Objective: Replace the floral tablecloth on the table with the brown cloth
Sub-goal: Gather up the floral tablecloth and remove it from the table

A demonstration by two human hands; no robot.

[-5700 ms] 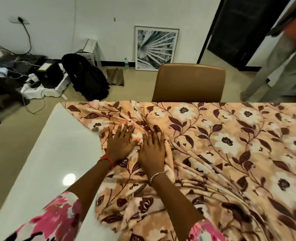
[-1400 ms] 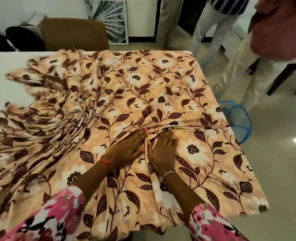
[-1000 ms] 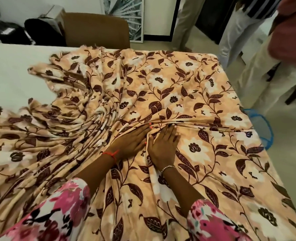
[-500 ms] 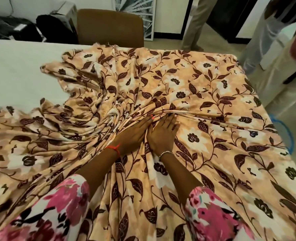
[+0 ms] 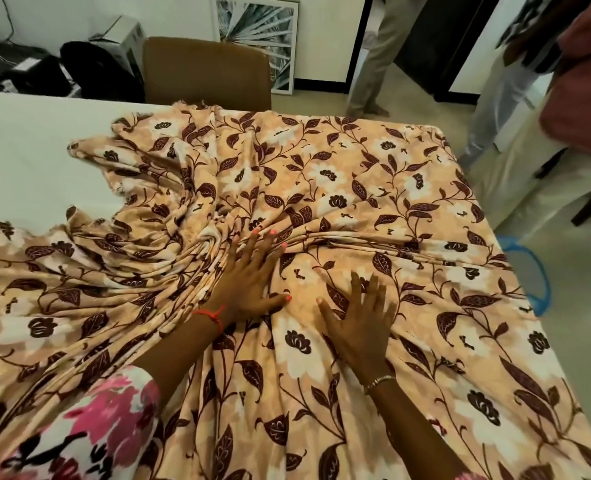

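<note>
Your left hand (image 5: pixel 249 285) and right hand (image 5: pixel 360 327) rest flat, fingers spread and gripping nothing, on the peach floral-print fabric tablecloth (image 5: pixel 339 174), apparently so palm friction can gather it off the white tabletop (image 5: pixel 27 140) (no brown cloth is in view).

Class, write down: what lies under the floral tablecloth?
The white table, bare at the left where the floral tablecloth is bunched aside. Elsewhere the cloth covers the tabletop, so its surface there cannot be seen.
</note>
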